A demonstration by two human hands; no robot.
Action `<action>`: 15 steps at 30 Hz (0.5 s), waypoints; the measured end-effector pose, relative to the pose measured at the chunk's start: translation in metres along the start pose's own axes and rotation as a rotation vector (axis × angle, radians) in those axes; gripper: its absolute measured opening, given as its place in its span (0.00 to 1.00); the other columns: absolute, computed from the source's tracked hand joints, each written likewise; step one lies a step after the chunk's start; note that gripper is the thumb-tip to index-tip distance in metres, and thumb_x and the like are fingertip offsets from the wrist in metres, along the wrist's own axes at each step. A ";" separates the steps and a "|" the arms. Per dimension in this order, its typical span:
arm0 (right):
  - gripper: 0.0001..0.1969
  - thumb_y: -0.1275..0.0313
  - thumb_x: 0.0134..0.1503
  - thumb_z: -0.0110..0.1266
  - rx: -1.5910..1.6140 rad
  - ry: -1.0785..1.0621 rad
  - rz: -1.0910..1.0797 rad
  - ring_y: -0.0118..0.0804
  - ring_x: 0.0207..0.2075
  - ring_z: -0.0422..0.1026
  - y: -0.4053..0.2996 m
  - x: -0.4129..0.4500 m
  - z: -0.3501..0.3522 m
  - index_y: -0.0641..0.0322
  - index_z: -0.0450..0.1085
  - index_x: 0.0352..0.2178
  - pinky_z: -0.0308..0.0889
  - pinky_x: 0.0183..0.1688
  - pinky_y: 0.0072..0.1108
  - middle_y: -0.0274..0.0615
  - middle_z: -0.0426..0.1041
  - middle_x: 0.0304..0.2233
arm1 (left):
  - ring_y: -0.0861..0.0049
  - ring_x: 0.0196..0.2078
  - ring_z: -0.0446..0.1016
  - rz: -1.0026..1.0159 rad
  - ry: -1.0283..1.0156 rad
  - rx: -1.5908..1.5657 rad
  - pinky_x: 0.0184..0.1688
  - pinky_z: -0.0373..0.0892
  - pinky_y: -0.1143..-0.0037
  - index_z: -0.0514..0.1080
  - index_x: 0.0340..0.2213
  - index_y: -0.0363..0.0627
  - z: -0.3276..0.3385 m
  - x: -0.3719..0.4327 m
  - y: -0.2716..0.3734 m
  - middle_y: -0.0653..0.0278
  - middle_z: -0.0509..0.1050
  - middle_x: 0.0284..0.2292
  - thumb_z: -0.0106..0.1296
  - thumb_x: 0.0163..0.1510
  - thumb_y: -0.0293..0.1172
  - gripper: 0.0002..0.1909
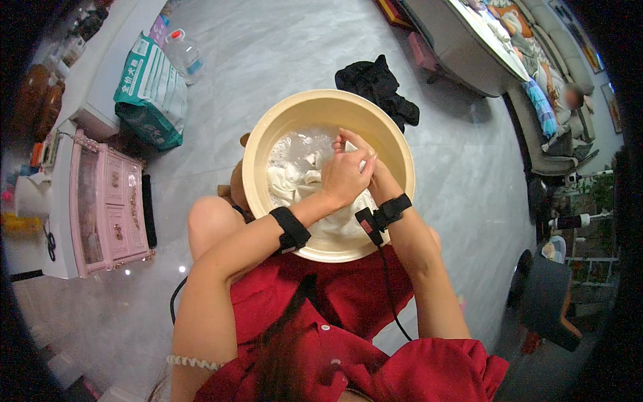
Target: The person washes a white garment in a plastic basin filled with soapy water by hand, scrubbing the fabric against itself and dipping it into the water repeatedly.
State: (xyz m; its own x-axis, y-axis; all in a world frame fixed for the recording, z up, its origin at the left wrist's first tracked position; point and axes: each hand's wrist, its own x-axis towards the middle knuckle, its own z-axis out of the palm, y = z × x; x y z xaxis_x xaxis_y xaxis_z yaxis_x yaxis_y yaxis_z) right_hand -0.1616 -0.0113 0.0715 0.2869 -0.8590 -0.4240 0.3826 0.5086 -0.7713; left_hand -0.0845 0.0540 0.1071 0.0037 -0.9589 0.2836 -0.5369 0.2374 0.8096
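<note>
A cream plastic basin (329,95) stands in front of me, between my knees. Soapy water (314,143) with foam fills part of it, and a white cloth (284,183) lies bunched in the water. Over the basin's right half my two hands meet, with a bit of the cloth pinched between them. My left hand (344,176) is nearer to me and presses its closed fingers on the cloth against the other hand. Behind it, my right hand (359,143) has its fingers curled round the cloth, its palm partly hidden.
Black clothing (374,85) lies on the tiled floor behind the basin. To the left stand a green-and-white bag (153,90), a clear plastic bottle (185,58) and a pink drawer cabinet (118,206). A table (467,45) is at the upper right; beyond it a person reclines on a sofa (567,60).
</note>
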 end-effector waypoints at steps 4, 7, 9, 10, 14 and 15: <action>0.11 0.63 0.51 0.40 0.045 0.005 0.033 0.31 0.23 0.63 0.007 -0.014 0.015 0.60 0.61 0.28 0.62 0.28 0.22 0.38 0.65 0.23 | 0.57 0.19 0.68 -0.023 0.011 0.129 0.22 0.64 0.64 0.69 0.16 0.46 0.001 0.014 -0.011 0.52 0.68 0.15 0.40 0.47 0.41 0.16; 0.13 0.63 0.51 0.42 0.082 0.001 0.052 0.32 0.25 0.65 0.004 -0.019 0.030 0.62 0.62 0.30 0.64 0.31 0.25 0.39 0.66 0.25 | 0.55 0.20 0.67 -0.046 0.111 0.157 0.22 0.63 0.63 0.70 0.17 0.45 -0.005 0.032 -0.030 0.51 0.68 0.16 0.37 0.48 0.41 0.17; 0.14 0.61 0.52 0.37 0.116 0.056 0.272 0.33 0.26 0.65 -0.001 -0.018 0.040 0.60 0.64 0.28 0.64 0.32 0.26 0.40 0.68 0.26 | 0.54 0.19 0.67 -0.168 0.168 0.149 0.22 0.62 0.62 0.68 0.16 0.43 -0.007 0.034 -0.037 0.51 0.68 0.16 0.36 0.49 0.41 0.18; 0.14 0.61 0.52 0.36 0.137 0.020 0.235 0.34 0.24 0.66 -0.001 -0.016 0.030 0.59 0.63 0.22 0.63 0.28 0.28 0.39 0.67 0.22 | 0.54 0.20 0.67 -0.195 0.116 0.113 0.23 0.62 0.61 0.68 0.18 0.43 -0.002 0.033 -0.031 0.52 0.68 0.16 0.35 0.49 0.41 0.18; 0.14 0.61 0.52 0.35 0.056 0.058 0.165 0.30 0.18 0.58 0.002 0.030 -0.068 0.57 0.57 0.18 0.57 0.21 0.25 0.32 0.60 0.17 | 0.59 0.19 0.68 0.025 -0.074 0.152 0.23 0.65 0.65 0.68 0.21 0.43 0.012 0.012 0.013 0.54 0.68 0.14 0.36 0.49 0.39 0.15; 0.14 0.61 0.52 0.35 0.060 0.042 0.174 0.30 0.18 0.58 0.010 0.025 -0.053 0.57 0.57 0.18 0.57 0.21 0.25 0.32 0.60 0.17 | 0.59 0.19 0.68 0.088 -0.058 0.193 0.23 0.65 0.66 0.68 0.22 0.43 0.011 0.011 0.001 0.54 0.68 0.14 0.36 0.49 0.38 0.14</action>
State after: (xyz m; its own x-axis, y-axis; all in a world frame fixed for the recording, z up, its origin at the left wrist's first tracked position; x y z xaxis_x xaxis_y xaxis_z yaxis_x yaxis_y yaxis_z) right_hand -0.1970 -0.0308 0.0283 0.3169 -0.7585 -0.5694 0.3824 0.6516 -0.6551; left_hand -0.0948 0.0422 0.1054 -0.0958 -0.9446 0.3139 -0.6848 0.2914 0.6680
